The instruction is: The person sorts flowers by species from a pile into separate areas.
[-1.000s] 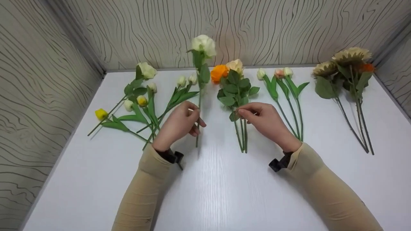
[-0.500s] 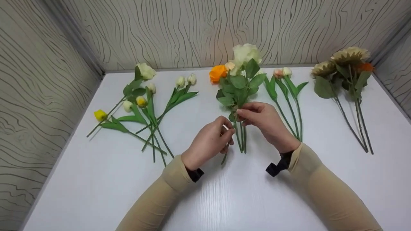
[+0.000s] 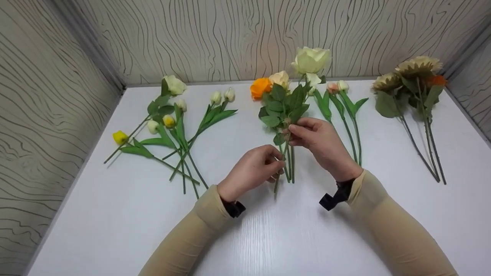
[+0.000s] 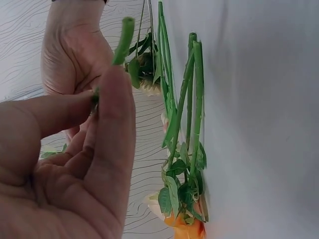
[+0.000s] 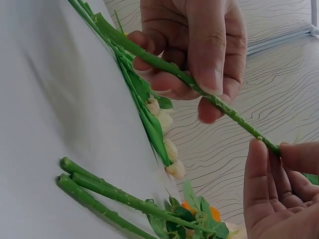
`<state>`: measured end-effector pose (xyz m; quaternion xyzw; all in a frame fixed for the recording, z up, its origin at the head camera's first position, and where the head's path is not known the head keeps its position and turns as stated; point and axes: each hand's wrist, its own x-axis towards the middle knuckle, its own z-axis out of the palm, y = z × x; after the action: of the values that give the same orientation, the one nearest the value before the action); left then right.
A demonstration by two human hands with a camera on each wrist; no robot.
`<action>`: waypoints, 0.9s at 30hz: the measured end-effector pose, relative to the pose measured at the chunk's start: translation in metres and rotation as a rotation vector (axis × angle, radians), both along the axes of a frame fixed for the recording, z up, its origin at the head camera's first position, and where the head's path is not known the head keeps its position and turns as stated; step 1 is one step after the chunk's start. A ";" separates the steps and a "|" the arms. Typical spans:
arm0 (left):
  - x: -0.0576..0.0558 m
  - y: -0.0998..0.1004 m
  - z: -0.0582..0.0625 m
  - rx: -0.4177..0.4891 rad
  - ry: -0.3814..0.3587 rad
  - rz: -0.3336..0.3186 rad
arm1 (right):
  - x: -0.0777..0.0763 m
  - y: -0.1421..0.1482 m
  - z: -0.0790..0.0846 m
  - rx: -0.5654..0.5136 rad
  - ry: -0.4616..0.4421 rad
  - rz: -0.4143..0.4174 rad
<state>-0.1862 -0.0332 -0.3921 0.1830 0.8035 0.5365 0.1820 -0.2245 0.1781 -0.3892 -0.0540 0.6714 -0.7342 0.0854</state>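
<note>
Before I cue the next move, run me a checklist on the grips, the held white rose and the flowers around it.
1. Left hand holding the white rose low on its stem: ok.
2. Right hand pinching that stem higher up: ok.
3. Lower stem end off the table: ok.
4. Rose leaves free of the centre bunch: cannot tell, they overlap in the head view.
5. Left-side tulips uncrossed: not ok, stems cross.
</note>
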 end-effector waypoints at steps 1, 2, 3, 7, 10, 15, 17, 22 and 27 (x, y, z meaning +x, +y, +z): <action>-0.001 0.000 -0.001 0.006 -0.002 0.006 | 0.000 0.000 0.000 -0.022 -0.013 0.005; -0.001 0.000 -0.001 0.010 -0.001 0.010 | 0.000 -0.001 0.000 -0.041 -0.026 0.009; -0.001 0.000 -0.001 0.014 -0.001 0.013 | 0.001 -0.001 0.000 -0.056 -0.037 0.012; -0.002 0.000 -0.001 0.011 -0.007 0.017 | 0.001 -0.002 0.000 -0.085 -0.065 0.018; -0.003 0.001 -0.001 0.028 -0.026 0.023 | 0.001 -0.002 0.000 -0.072 -0.059 0.015; -0.004 0.001 -0.003 0.084 -0.052 0.051 | 0.001 -0.002 0.001 -0.055 -0.051 0.013; -0.005 0.001 -0.003 0.104 -0.055 0.057 | 0.001 -0.002 0.001 -0.045 -0.050 0.010; -0.006 0.001 -0.005 0.127 -0.058 0.052 | 0.002 -0.003 0.001 -0.027 -0.048 0.010; -0.007 0.000 -0.004 0.118 -0.059 0.039 | 0.001 -0.003 0.000 -0.025 -0.053 0.029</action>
<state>-0.1929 -0.0328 -0.3963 0.1619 0.7681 0.5915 0.1841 -0.2235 0.1750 -0.3890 -0.0450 0.6589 -0.7423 0.1132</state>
